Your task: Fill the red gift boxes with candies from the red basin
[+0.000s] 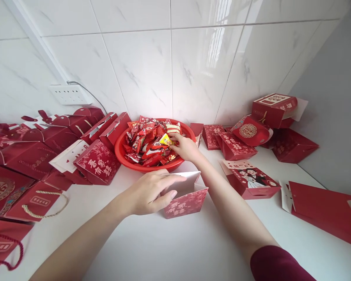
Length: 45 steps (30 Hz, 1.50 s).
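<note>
My left hand [152, 193] grips the left side of a red paper gift box [190, 203] with pale lettering. The box stands upright on the table with its top open and its white inside showing. Beyond it, my right hand [185, 147] reaches over the rim of a round red plastic basket [121, 158] heaped with wrapped sweets. Its thumb and fingers close at the right end of a yellow-wrapped candy [165, 139]. A cream and red striped packet [173, 128] lies just behind those fingers. The fingertips are partly hidden among the wrappers.
Several red gift boxes [98, 162] crowd the left side, some with rope handles [46, 216]. More boxes [251, 179] lie at the right, a few stacked against the wall. A flat red box [324, 210] lies near the right edge. A socket strip [70, 95] is on the tiled wall.
</note>
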Motion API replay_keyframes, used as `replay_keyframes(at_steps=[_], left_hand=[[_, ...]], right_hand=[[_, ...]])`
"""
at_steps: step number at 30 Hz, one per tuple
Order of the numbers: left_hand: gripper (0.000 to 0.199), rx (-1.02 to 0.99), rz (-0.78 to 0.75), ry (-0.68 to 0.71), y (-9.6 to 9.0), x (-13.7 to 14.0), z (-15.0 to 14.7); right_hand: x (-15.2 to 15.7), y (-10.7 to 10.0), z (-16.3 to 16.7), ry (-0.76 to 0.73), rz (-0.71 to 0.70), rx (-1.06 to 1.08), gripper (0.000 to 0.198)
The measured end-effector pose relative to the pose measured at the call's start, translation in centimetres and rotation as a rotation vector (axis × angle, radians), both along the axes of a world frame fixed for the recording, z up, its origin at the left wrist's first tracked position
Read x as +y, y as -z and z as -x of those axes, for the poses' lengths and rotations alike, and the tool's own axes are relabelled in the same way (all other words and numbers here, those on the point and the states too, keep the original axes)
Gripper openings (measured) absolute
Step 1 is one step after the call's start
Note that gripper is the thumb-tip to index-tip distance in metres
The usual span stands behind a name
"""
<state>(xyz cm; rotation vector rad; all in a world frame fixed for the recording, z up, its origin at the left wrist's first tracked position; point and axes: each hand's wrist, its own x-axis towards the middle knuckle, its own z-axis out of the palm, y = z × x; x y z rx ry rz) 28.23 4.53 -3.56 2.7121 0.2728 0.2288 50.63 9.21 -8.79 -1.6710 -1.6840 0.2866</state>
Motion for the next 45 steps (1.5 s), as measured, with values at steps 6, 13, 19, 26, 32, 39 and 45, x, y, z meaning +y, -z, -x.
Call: replay_keyframes(at_steps=[6, 13, 19, 26, 32, 39, 45], left_hand=[[0.040, 0.000, -0.011, -0.015, 0.3, 0.0, 0.0], [0.039, 0.017, -0.011, -0.016, 0.4, 0.0, 0.1], [0.037, 0.033, 0.006, -0.030, 0.5, 0.1, 0.1], [0.037, 0.035, 0.010, -0.039, 0.4, 0.1, 0.1], [0.037, 0.029, -0.004, -0.018, 0.6, 0.3, 0.0], [0.027, -0.045, -0.015, 0.037, 0.3, 0.1, -0.3], [0.019, -0.016, 0.034, 0.061, 0.2, -0.1, -0.3]], right_hand=[[0.1, 0.3, -0.2, 0.000, -0.014, 0.080, 0.034], [-0.2, 0.4, -0.3, -0.055, -0.123, 0.322, 0.028], [-0.4, -0.5, -1.2, -0.117, -0.213, 0.658, 0.041], [-5.6, -5.9, -2.5, -0.419, -0.176, 0.779, 0.032], [-12.1, -10.6, -1.8, -0.626, 0.067, 0.414, 0.024], [-14.2, -11.7, -0.4, -0.635, 0.179, -0.077, 0.009], [-14.2, -11.1, 0.8, -0.537, 0.278, -0.331, 0.008]])
